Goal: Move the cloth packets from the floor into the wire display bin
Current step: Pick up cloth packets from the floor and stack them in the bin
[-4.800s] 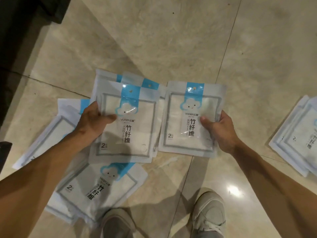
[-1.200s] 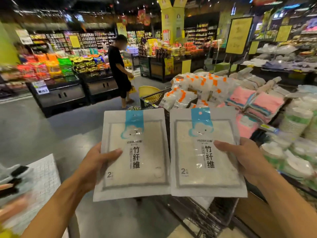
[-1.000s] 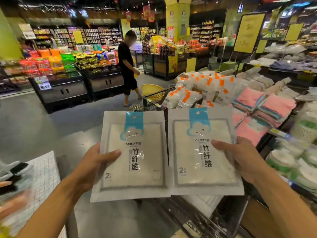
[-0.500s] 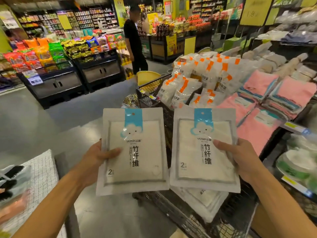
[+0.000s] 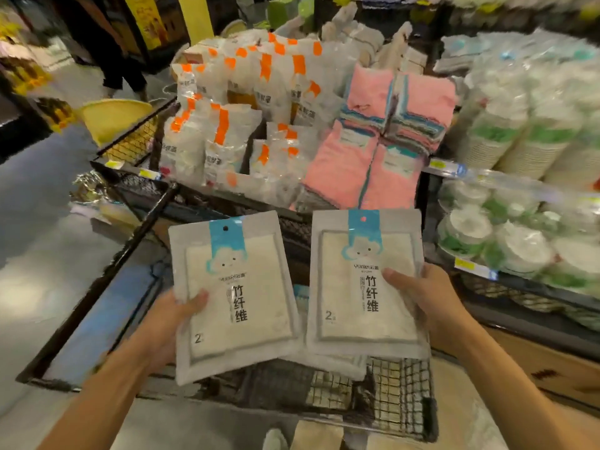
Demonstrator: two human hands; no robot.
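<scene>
Shop aisle, dim and busy; shelving behind carries orange-tabbed packs [image 5: 237,102], a pile of pink towels [image 5: 383,147] and, off to one side, sleeves of green-banded paper bowls [image 5: 526,138]. Pale tiled floor [image 5: 39,241] at the far side; another shopper's legs show at the top, blurred.

Step in hand: delivery. Person stands over the wire display bin [image 5: 389,391], a black mesh basket directly below both hands.

Left hand [image 5: 168,323]: fingers under, thumb clamped across the front of the left packet [image 5: 232,297]. Held flat, face up, blue cloud label toward the shelf.

Right hand [image 5: 431,306]: same grip on the right packet [image 5: 363,280], thumb over the printed characters. Packets lie side by side, edges just apart, both above the bin and not yet resting in it.

White edges of more packets [image 5: 328,360] show under the right one, seemingly already in the bin. Cannot tell how many.

Judgement: load is carried over, not yet released. Next move calls for lowering both packets inside the mesh walls, laying them flat on the pile, then opening thumbs. Slick film may slide, so set down rather than drop. Whether any remain on the floor is out of view.
</scene>
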